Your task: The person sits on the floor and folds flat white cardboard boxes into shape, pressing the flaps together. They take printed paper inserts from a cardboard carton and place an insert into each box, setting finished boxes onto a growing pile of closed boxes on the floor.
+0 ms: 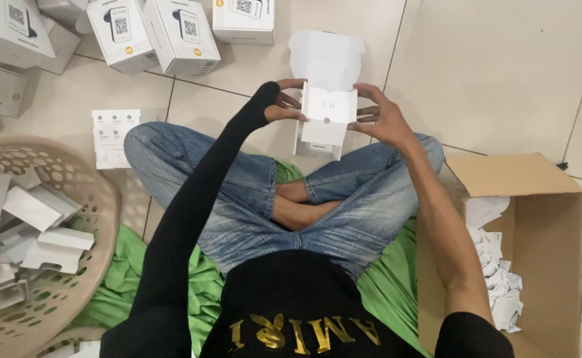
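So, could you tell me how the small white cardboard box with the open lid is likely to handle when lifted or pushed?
The small white cardboard box probably feels light: the left hand and right hand hold it aloft by fingertips. Its thin folded card likely dents under a squeeze. The raised lid flap would probably flop, being hinged along one fold.

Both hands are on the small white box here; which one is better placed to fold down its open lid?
Probably the right hand: it grips the white box by its side nearer the raised lid, fingers free above. The left hand pinches the other edge, steadying.
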